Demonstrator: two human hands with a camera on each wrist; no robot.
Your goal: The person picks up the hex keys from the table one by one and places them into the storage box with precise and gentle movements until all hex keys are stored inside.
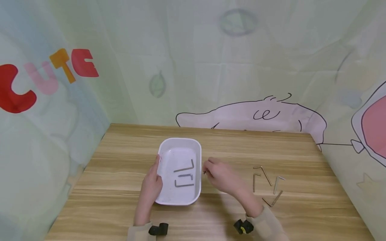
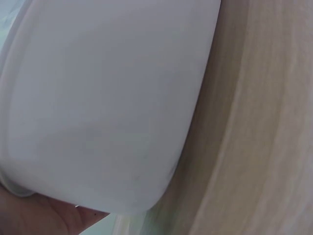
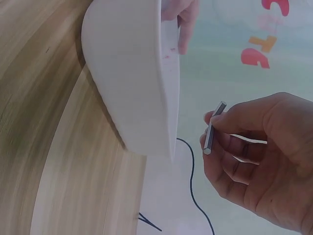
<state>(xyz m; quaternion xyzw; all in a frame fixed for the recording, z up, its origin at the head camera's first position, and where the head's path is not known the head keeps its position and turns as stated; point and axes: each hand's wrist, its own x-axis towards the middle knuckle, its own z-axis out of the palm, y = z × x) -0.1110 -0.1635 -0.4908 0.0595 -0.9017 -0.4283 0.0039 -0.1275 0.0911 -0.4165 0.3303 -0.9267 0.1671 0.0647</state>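
Note:
A white rectangular tray [image 1: 178, 154] stands on the wooden table, and my left hand [image 1: 151, 183] grips its left rim. Inside it lie three L-shaped hex keys: an upper one [image 1: 184, 169], a short middle one [image 1: 186, 175] and a lower one [image 1: 184, 185]. Just outside the tray's right rim, my right hand [image 1: 223, 175] pinches a metal hex key [image 3: 213, 129] between thumb and fingers. In the right wrist view, this key appears beyond the rim, apart from the tray. Only part of the left hand shows in the left wrist view, under the tray's rim.
Several more hex keys lie to the right on the table [image 1: 313, 174], among them a bronze-toned one [image 1: 266, 175] and a silver one [image 1: 275, 185]. A printed curtain [image 1: 196, 73] hangs behind the table's back edge and along its sides.

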